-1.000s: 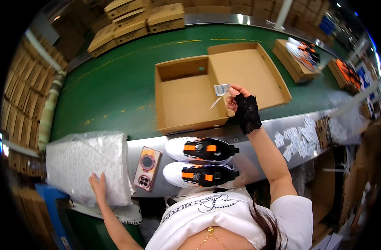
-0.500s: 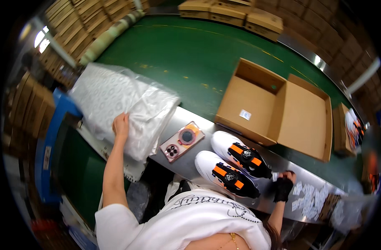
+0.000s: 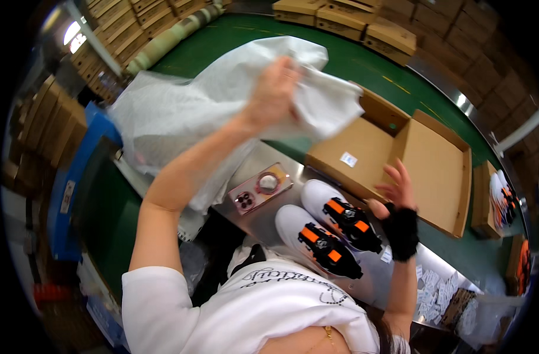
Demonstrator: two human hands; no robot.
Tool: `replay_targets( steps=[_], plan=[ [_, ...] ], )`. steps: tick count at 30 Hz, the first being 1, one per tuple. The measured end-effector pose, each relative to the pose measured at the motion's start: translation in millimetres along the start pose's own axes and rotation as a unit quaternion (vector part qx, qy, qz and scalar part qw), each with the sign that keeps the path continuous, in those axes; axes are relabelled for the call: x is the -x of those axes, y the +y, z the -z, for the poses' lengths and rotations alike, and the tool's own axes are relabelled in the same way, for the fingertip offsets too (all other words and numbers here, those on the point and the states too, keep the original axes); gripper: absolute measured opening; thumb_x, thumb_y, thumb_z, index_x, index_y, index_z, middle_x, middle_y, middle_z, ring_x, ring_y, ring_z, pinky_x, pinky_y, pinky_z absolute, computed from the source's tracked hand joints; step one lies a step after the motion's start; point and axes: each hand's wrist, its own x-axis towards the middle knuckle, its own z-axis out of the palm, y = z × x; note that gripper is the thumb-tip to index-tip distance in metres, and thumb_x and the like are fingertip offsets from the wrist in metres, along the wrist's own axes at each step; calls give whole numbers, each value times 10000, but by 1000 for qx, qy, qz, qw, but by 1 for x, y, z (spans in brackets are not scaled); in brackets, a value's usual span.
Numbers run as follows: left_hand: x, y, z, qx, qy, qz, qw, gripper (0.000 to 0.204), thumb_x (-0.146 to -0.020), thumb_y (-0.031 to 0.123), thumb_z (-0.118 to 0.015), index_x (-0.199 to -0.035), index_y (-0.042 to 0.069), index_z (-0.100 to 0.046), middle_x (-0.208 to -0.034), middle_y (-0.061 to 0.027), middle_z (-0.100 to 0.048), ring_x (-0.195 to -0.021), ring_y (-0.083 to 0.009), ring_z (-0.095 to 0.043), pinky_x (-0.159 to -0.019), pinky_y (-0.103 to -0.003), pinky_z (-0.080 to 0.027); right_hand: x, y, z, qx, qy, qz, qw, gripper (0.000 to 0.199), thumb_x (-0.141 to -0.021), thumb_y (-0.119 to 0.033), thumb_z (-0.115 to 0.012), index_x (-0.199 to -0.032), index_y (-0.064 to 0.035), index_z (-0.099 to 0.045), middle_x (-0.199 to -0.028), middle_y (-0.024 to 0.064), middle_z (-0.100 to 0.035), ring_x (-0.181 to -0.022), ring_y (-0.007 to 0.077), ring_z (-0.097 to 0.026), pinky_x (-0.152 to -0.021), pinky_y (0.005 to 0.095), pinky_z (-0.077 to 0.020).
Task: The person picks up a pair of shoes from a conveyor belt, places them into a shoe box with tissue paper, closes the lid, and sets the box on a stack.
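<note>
My left hand (image 3: 273, 91) is raised and closed on a sheet of white wrapping paper (image 3: 331, 103). The sheet stretches from the plastic-covered stack (image 3: 148, 112) at the left to the open cardboard shoebox (image 3: 340, 147), where its end hangs over the near left corner. In a black fingerless glove, my right hand (image 3: 399, 200) is up with spread fingers and nothing in it, in front of the box. Left of it on the metal bench lie two white, black and orange shoes (image 3: 325, 245). A small white label lies inside the box, and another white tag (image 3: 386, 254) is by the shoe toes.
A phone in a pink case (image 3: 259, 189) lies on the bench left of the shoes. Small white packets (image 3: 437, 292) are heaped at the lower right. Another box with shoes (image 3: 490, 197) stands at the far right. Closed cartons (image 3: 390, 40) line the green belt's far side.
My left hand has lifted a paper sheet from the stack and swung it right towards the box. My right hand has left the bench by the packets, risen and spread its fingers.
</note>
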Motion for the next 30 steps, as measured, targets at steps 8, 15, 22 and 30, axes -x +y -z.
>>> replay_targets(
  steps=[8,15,22,30],
  plan=[
    [6,35,-156,-38,-163,-218,961,443,-841,274,-548,-1149,-28,-448,-1147,-224,-466,-1067,-327,-461,-883,-413,-376,-72,68,63,-199,306,-96,926,499,-785,-127,-610,-1202,-32,-353,-613,18,-522,-479,100,-495,-419,218,-376],
    [38,-81,-104,-443,-231,-132,856,575,-815,445,-495,-1241,64,-425,-1329,-224,-292,-1278,-345,-207,-961,-612,-145,2,122,250,-107,582,-51,805,478,-772,-94,-617,-1182,-64,-374,-761,80,-582,-549,153,-571,-460,221,-427],
    [42,-136,-38,-267,-130,204,933,900,-718,565,-572,-1273,-79,-277,-1245,-261,-382,-1120,-314,-430,-870,-383,-392,84,106,251,-19,543,-194,817,771,-759,-146,-652,-1360,-98,-171,-1182,181,-443,-966,248,-535,-677,312,-439],
    [68,-139,-86,-15,-241,336,910,629,-725,530,-598,-956,-55,-578,-858,-157,-621,-799,-212,-595,-698,-315,-468,83,15,55,289,-89,260,917,238,-581,-189,-713,-746,-79,-582,-837,52,-592,-811,194,-572,-670,332,-456]
  ],
)
